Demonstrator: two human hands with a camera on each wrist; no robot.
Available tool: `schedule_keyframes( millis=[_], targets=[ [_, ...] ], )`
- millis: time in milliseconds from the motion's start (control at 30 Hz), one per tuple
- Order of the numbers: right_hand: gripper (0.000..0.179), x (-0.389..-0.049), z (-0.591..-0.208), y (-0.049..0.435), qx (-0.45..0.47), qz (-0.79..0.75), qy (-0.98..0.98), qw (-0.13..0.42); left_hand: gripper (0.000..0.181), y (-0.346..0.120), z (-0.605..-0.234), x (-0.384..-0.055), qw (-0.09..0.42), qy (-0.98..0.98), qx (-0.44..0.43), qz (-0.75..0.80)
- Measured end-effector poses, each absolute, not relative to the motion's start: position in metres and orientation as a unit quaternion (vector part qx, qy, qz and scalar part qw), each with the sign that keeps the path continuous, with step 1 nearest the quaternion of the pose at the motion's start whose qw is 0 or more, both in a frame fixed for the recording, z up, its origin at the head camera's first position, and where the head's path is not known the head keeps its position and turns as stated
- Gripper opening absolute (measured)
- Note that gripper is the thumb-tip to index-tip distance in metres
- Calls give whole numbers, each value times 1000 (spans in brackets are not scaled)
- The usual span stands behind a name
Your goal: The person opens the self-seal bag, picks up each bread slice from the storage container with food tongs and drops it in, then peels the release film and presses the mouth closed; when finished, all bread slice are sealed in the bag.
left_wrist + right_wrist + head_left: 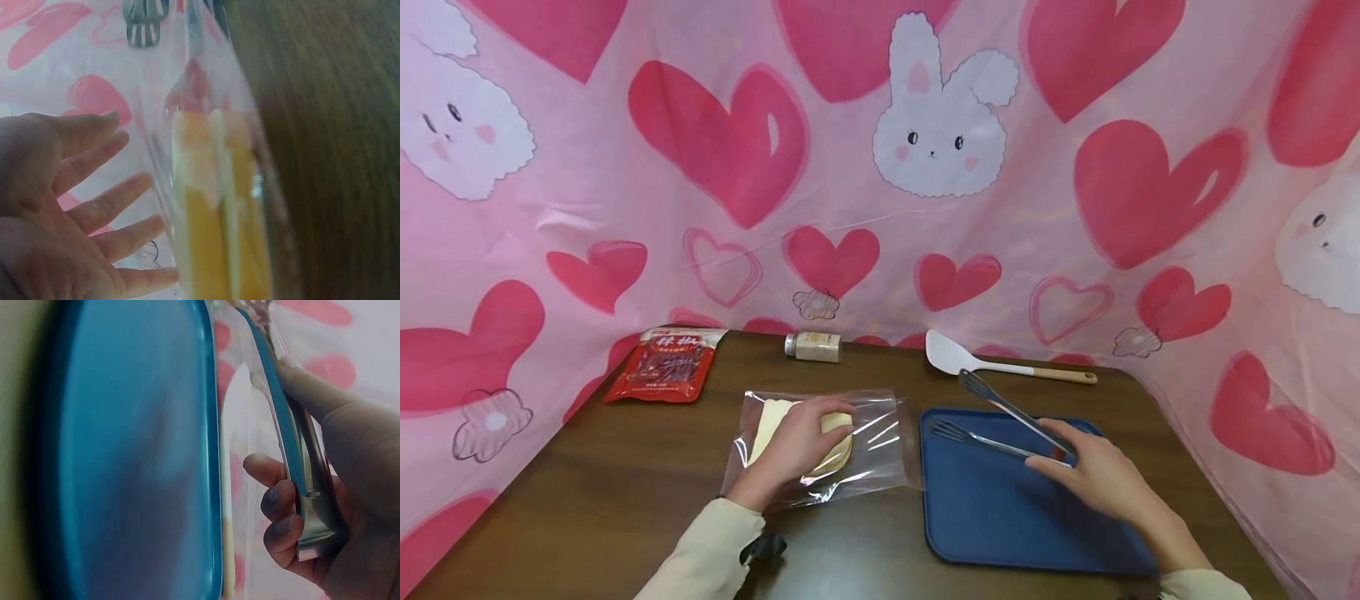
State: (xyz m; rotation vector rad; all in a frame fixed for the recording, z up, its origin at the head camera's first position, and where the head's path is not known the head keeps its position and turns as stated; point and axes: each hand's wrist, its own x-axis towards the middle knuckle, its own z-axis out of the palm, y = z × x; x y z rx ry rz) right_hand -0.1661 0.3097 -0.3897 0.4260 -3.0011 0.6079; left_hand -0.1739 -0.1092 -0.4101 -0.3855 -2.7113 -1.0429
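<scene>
A clear plastic bag (880, 437) with pale bread slices (772, 419) inside lies left of the tray. Over the slices hovers my left hand (797, 437), its fingers spread. In the left wrist view the fingertips come close to the bag's side; whether they touch it I cannot tell. My right hand (1105, 475) grips metal tongs (1026, 417) near their closed end, fingers curled round the arms. The slotted tips stand apart and point left, above the blue tray (1000, 521). Nothing is between the tips.
Behind the bag lies a seasoning jar (817, 347) on its side. A red packet labelled as chili (668, 367) lies at the back left. At the back right rests a white spatula (951, 353) with a wooden handle. A pink heart-patterned cloth (850, 167) hangs around the table.
</scene>
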Motion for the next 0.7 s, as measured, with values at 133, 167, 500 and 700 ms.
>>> schedule_keyframes(
  millis=[133,167,500,700],
  targets=[
    [72,-151,-394,343,84,191,-977,32,21,-109,-407,-173,90,-925,-135,-344],
    [73,-149,-395,352,67,190,-979,27,22,-110,-406,-173,86,-926,-135,-342],
    [69,-120,-416,432,-72,174,-982,23,26,-128,-381,-175,53,-937,-119,-325],
    [71,-100,-429,463,-133,165,-976,-46,27,-135,-361,-208,27,-942,-150,-298]
  ],
)
